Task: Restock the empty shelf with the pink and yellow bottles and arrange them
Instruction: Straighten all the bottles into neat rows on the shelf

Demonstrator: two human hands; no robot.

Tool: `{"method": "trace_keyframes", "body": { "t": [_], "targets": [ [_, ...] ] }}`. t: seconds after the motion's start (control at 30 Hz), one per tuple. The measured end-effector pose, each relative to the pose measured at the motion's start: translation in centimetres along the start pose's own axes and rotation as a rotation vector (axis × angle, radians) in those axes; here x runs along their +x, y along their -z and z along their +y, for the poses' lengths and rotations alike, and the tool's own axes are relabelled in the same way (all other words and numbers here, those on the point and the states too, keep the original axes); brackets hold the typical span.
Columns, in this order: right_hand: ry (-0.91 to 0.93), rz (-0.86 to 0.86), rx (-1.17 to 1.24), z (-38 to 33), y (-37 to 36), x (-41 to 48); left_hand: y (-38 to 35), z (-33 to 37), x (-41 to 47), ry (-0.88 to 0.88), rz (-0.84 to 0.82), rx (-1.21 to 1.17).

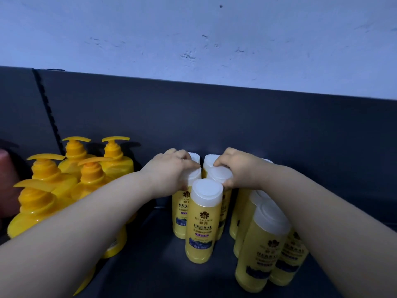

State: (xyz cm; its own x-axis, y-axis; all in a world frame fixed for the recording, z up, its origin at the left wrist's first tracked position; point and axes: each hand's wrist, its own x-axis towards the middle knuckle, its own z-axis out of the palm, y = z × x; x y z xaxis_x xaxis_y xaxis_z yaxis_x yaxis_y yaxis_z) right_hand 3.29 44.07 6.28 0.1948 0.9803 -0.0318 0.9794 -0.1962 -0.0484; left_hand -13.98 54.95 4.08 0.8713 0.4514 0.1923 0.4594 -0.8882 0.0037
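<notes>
- Bottles [204, 224], yellow with white flip caps, stand upright in a tight cluster mid-shelf, touching one another. A second group [262, 244] stands just to the right, nearer the front.
- Left hand [169, 171] lies over the caps on the cluster's left side, fingers curled round them. Right hand [238, 168] clasps a cap on the right side, thumb in front and fingers behind.
- Handling, as I judge it: the bottles look full and fairly heavy, of stiff plastic with glossy sides that may slip. Tall and narrow, they would tip easily and knock their neighbours. The cap gives a good hold for sliding; for lifting, the body just below it seems safer, since a flip cap could pop.
- Pump bottles [43, 211] crowd the left of the shelf. A pinkish thing [6, 179] at the far left edge is too cut off to name.
- Shelf [150, 254] is dark, flat and smooth, with a dark back panel [214, 117]. Above it is a pale, scuffed wall [193, 29]. The light is dim.
</notes>
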Motion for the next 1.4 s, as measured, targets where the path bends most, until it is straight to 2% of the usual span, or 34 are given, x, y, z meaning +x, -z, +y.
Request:
{"method": "trace_keyframes", "body": {
  "t": [0.1, 0.2, 0.3, 0.5, 0.6, 0.73, 0.87, 1.07, 1.23, 1.4],
  "targets": [
    [0.000, -0.001, 0.033, 0.0, 0.1, -0.2, 0.7, 0.8, -0.6, -0.035, 0.032, -0.137],
    [-0.022, 0.011, 0.083, 0.2, 0.4, -0.6, 1.3, 2.3, -1.4, -0.076, -0.037, -0.323],
    [-0.053, 0.040, 0.090, 0.2, 0.6, -1.2, 0.2, 3.8, -1.7, -0.091, -0.085, -0.278],
    [-0.052, 0.089, 0.103, 0.2, 1.5, -3.1, -0.6, 4.5, -2.1, 0.049, -0.032, -0.276],
    [-0.025, 0.029, 0.172, -0.5, 2.8, -5.2, 0.1, 3.6, -2.7, 0.106, -0.045, -0.256],
    [-0.058, -0.250, -0.036, -2.2, 3.3, -7.9, 0.8, 3.3, -3.1, 0.120, -0.071, -0.203],
    [-0.118, -0.346, -0.350, -2.8, 2.8, -9.0, 0.8, 3.4, -3.2, 0.138, -0.067, -0.199],
    [-0.043, -0.308, -0.629, -3.2, 0.3, -9.1, 1.2, 2.9, -3.2, 0.126, -0.054, -0.052],
    [0.034, -0.239, -0.716, -3.3, -0.3, -9.3, 1.0, 3.0, -3.4, 0.119, -0.016, 0.019],
    [0.124, -0.139, -0.689, -3.4, -0.7, -9.9, 0.5, 3.3, -3.7, 0.131, 0.025, -0.027]
  ]
}}
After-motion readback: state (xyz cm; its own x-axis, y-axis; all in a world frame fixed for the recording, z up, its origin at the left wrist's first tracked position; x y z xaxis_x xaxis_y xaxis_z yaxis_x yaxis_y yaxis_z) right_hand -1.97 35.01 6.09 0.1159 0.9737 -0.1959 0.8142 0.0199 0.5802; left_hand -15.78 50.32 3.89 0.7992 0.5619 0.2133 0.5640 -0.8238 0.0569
